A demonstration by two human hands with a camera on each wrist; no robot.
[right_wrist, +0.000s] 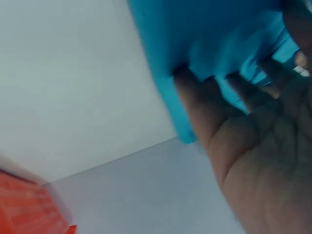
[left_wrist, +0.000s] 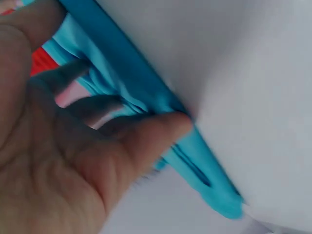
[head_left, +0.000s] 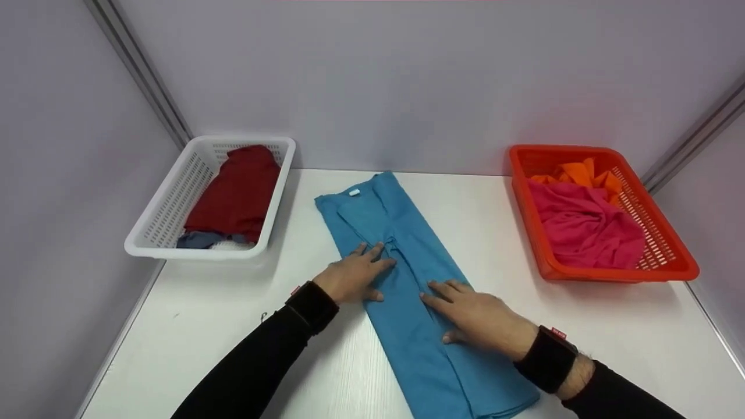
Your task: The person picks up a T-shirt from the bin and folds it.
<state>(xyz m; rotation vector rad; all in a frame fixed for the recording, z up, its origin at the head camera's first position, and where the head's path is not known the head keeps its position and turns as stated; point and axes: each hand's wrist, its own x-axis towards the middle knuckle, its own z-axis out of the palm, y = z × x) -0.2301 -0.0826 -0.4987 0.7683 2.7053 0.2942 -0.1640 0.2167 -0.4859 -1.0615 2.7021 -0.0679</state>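
A blue garment lies folded into a long strip on the table, slanting from the back middle toward the front right. A small white tag shows near its far end. My left hand rests on the cloth around the middle of its length, fingers spread. Nearer the front, on the strip's right part, my right hand touches the cloth with its fingers extended. In the left wrist view, the thumb of the left hand lies at the edge of the garment. The right wrist view shows the right hand's fingertips against the cloth.
At the back left, a white basket holds a dark red cloth and a grey-blue one. A red basket at the right contains pink and orange cloths. Pale panels enclose the white table.
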